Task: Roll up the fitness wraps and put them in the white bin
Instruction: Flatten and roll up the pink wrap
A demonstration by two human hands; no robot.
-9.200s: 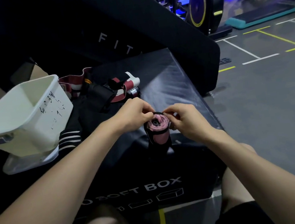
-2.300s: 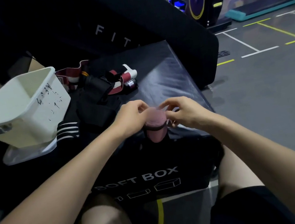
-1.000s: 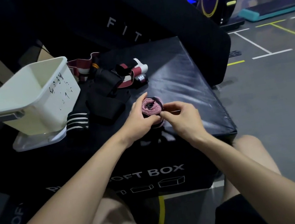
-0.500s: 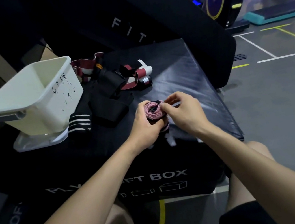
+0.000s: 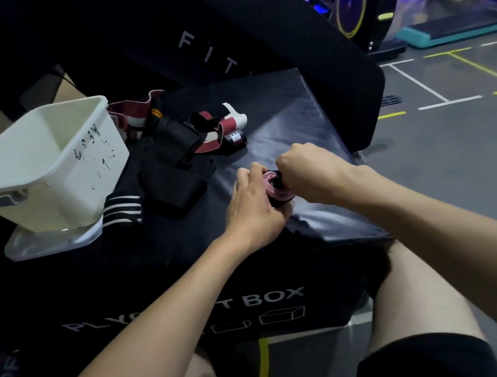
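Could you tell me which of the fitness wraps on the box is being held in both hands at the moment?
The pink wrap, rolled up between the left hand and right hand; the dark and red-and-white wraps lie loose near the white bin.

A single wide-angle camera on the person's head looks forward and steeply down, close over the black plyo box (image 5: 295, 124), whose top fills the middle of the picture. Both forearms enter from 6 o'clock, the left hand (image 5: 251, 207) and right hand (image 5: 309, 173) meeting near centre, with the white bin (image 5: 47, 172) toward 9 o'clock. The gym floor (image 5: 462, 174) and distant machines lie toward 2 o'clock, and no second view shares the scene.
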